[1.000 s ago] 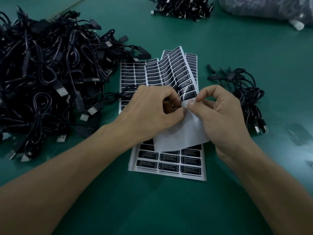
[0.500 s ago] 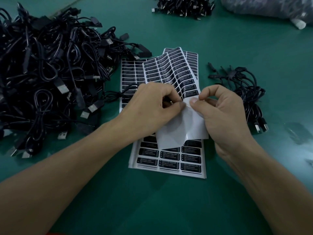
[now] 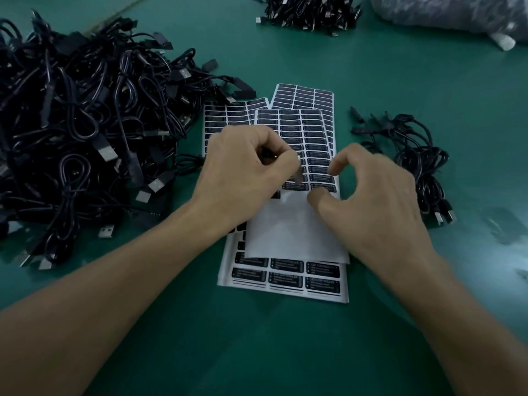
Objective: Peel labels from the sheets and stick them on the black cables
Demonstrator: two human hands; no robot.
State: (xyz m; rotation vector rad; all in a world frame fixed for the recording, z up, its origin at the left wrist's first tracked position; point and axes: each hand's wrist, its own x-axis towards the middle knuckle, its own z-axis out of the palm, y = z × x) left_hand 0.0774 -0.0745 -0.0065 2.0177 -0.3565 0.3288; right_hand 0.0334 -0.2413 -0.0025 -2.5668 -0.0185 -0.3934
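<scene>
Black and small, a label (image 3: 297,177) hangs pinched between the thumb and forefinger of the left hand (image 3: 248,172), whose other fingers are curled in. The label is blurred, and something dark shows inside the curl of that hand; I cannot tell what. Just to the right, the right hand (image 3: 371,201) holds nothing: its fingers are loosely bent, thumb and forefinger apart, with the thumb tip resting on the top sheet (image 3: 291,230). That sheet lies directly under both hands. Its far part carries rows of black labels and its near part is bare white backing. It sits on a fanned stack of sheets (image 3: 285,281) full of labels, flat on the green desk (image 3: 257,352). A big tangled pile of black cables (image 3: 85,124) lies to the left of the left hand, touching the stack's far left corner. A small bundle of cables (image 3: 414,155) lies right of the right hand, apart from the sheets. Another heap of cables (image 3: 308,12) and a plastic bag (image 3: 457,12) sit at the desk's far edge.
</scene>
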